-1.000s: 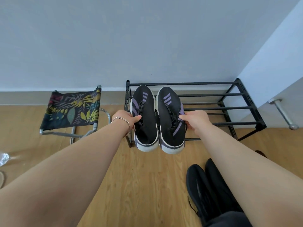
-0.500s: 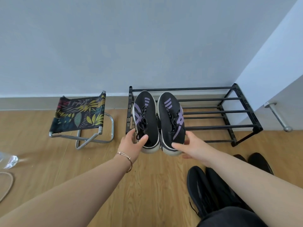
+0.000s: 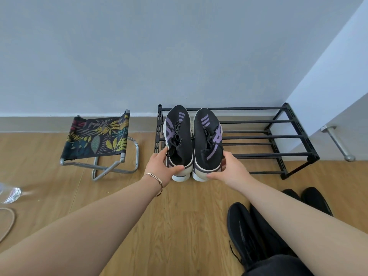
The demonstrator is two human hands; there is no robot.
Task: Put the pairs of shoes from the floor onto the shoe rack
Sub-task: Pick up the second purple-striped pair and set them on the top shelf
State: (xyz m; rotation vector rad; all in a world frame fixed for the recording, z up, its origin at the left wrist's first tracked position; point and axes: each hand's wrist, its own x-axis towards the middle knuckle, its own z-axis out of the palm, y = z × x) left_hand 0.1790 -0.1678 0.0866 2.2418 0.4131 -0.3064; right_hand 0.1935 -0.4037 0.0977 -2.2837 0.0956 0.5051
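Black knit uppers with purple stripes and white soles are seen on the pair of sneakers (image 3: 193,140) at the left end of the black metal shoe rack (image 3: 278,136). A dark fabric printed with yellow, green and teal leaves is stretched over the silver-framed folding stool (image 3: 97,138) at the left. Plain black is shown by the pair of shoes (image 3: 253,236) on the light brown wood-grain floor (image 3: 179,226) at the near right.
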